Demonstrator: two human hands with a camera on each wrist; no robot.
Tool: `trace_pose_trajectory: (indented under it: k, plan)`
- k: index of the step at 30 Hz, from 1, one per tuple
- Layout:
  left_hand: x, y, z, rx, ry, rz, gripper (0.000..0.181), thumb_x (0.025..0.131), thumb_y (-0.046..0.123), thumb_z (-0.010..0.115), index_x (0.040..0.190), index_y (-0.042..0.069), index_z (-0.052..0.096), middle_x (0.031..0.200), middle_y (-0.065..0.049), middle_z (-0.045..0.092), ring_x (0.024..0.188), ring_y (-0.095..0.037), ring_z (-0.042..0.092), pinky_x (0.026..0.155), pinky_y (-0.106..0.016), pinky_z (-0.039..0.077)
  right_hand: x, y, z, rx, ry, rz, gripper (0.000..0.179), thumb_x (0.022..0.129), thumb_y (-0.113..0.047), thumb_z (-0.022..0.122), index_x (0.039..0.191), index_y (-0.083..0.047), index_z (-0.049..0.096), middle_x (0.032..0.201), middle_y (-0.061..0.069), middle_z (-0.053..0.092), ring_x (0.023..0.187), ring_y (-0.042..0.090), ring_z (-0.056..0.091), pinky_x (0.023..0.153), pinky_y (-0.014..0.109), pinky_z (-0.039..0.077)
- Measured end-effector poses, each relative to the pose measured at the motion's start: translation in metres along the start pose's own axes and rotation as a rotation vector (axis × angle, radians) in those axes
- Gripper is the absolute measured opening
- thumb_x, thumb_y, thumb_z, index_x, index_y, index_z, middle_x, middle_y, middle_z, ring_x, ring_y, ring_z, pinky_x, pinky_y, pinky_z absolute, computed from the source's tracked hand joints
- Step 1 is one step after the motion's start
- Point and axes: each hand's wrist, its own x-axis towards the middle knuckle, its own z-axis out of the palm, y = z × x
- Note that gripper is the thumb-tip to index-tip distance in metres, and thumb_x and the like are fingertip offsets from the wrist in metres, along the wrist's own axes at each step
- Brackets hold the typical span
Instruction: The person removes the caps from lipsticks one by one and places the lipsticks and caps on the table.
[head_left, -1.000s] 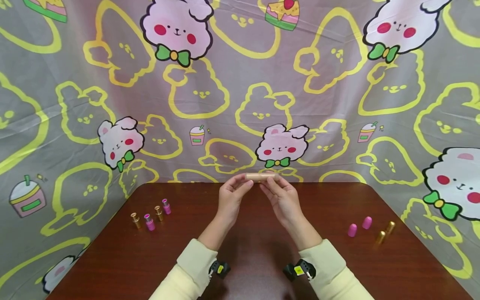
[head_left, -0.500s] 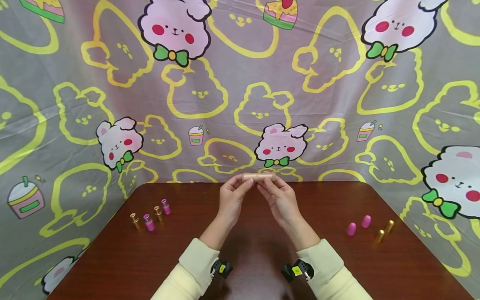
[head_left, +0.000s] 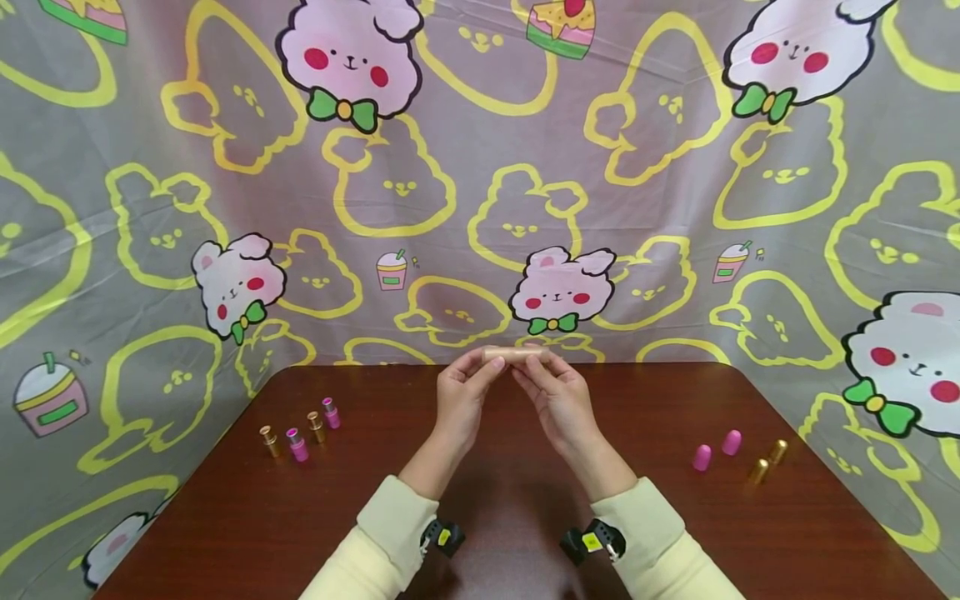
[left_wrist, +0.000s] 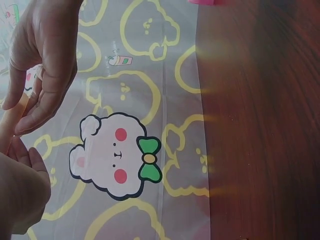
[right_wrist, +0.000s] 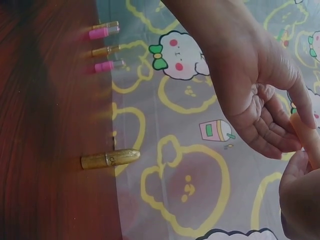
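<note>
A beige lipstick tube (head_left: 515,356) is held level above the far part of the table. My left hand (head_left: 459,407) pinches its left end between thumb and fingers. My right hand (head_left: 558,402) pinches the right end the same way, so the fingertips cover both ends. In the left wrist view the tube (left_wrist: 14,117) spans between the hands at the left edge. The right wrist view catches only part of the tube (right_wrist: 306,137). A gold bullet-shaped lipstick (right_wrist: 110,159) stands upright on the table there; the head view does not show it.
On the table's left stand uncapped gold (head_left: 269,442) and pink (head_left: 297,445) lipstick bases. At the right are two pink caps (head_left: 702,457) and two gold caps (head_left: 760,472). A patterned curtain (head_left: 480,208) hangs behind the brown table (head_left: 517,517).
Both hands keep their pinch on the tube and stay nearly where they were. The head view has shifted very slightly.
</note>
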Motion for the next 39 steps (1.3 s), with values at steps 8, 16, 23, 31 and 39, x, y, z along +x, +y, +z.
trace_pose_trajectory:
  k: [8,16,23,31,39]
  plan:
    - [-0.002,0.003,0.0,-0.026,0.002,-0.016,0.017,0.086,-0.011,0.063,0.102,-0.012,0.067,0.086,-0.005,0.07,0.081,-0.012,0.068,0.081,-0.027,0.054,-0.001,0.0,0.001,-0.009,0.015,0.004,0.017,0.095,0.0,0.058,0.11,0.001,0.066,0.117,0.011,0.062,0.095,0.018,0.066,0.092,0.035,0.05]
    - [-0.003,0.004,0.0,-0.067,-0.024,-0.002,0.016,0.086,-0.012,0.062,0.1,-0.009,0.069,0.087,-0.006,0.071,0.081,-0.013,0.069,0.082,-0.029,0.054,-0.003,-0.002,0.003,-0.015,0.016,-0.012,0.015,0.095,0.001,0.058,0.105,-0.001,0.069,0.113,0.01,0.063,0.094,0.018,0.066,0.093,0.036,0.049]
    - [-0.005,0.005,-0.003,-0.04,-0.022,-0.04,0.017,0.086,-0.011,0.062,0.098,-0.003,0.072,0.087,-0.006,0.07,0.081,-0.016,0.069,0.087,-0.037,0.053,-0.003,-0.001,-0.001,-0.04,-0.014,-0.033,0.026,0.095,0.003,0.057,0.119,0.012,0.06,0.106,0.008,0.066,0.094,0.02,0.066,0.09,0.035,0.051]
    - [-0.007,0.006,-0.004,-0.083,-0.037,-0.069,0.019,0.086,-0.013,0.061,0.094,0.0,0.073,0.091,-0.009,0.069,0.083,-0.018,0.069,0.083,-0.032,0.054,-0.003,0.0,-0.003,-0.068,-0.062,-0.09,0.025,0.093,0.001,0.06,0.116,0.012,0.061,0.101,0.007,0.069,0.092,0.019,0.067,0.09,0.034,0.051]
    - [-0.001,0.007,-0.021,-0.126,-0.08,-0.013,0.028,0.091,-0.011,0.057,0.089,0.008,0.077,0.091,-0.008,0.071,0.085,-0.017,0.068,0.084,-0.032,0.054,0.003,-0.012,-0.016,-0.04,-0.069,-0.138,0.018,0.095,0.0,0.057,0.093,-0.01,0.073,0.103,0.006,0.067,0.095,0.017,0.065,0.091,0.031,0.051]
